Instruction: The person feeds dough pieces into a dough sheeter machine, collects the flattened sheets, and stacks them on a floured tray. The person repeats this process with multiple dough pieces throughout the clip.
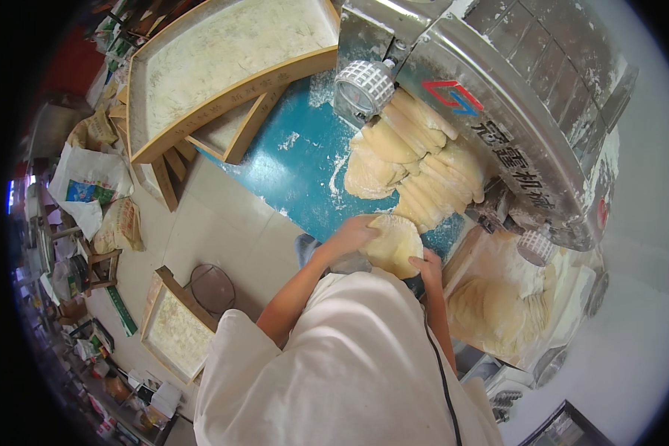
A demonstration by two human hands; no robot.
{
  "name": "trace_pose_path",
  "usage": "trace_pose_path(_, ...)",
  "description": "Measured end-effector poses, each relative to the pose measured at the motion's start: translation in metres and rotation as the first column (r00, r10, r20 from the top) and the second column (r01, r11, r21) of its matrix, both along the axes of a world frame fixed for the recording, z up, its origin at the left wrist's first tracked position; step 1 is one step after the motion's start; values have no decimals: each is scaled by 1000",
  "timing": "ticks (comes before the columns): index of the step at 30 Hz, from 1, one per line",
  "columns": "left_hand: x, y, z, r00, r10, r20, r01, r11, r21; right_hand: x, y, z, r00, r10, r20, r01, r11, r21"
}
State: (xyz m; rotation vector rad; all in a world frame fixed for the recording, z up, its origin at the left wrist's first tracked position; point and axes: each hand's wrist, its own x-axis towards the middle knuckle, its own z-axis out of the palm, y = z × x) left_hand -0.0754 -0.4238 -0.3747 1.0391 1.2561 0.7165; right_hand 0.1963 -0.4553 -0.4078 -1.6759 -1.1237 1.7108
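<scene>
A flat round sheet of dough (393, 245) is held up between both hands, close to the front of the body. My left hand (357, 234) grips its left edge, and my right hand (428, 264) pinches its lower right edge with the thumb on top. Just beyond it, overlapping folded dough sheets (423, 161) lie in a pile on the blue floured table (306, 150), beneath the metal machine. On the right, more folded dough (496, 312) rests on a floured board.
A steel dough machine (496, 106) with caged round fittings overhangs the table's right side. Wooden trays (234, 95) of floured contents are stacked at the upper left. Another tray (178, 329), a round-topped stool (213, 287) and sacks (92, 178) stand at the left.
</scene>
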Motion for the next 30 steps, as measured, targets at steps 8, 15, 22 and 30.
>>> trace_pose_path(8,-6,-13,-48,868,-132,-480,165,986,28,19,-1,14,820,193,539,-268,961,64)
trace_pose_path(15,-10,-9,-7,636,-191,-748,333,942,43,-20,103,123,629,-217,746,-533,579,617)
trace_pose_path(22,-10,7,26,688,-58,-724,357,895,268,-33,197,124,487,-186,854,-685,525,505)
trace_pose_path(30,12,0,21,796,-210,-567,438,847,302,-27,196,140,646,-171,744,-480,667,570)
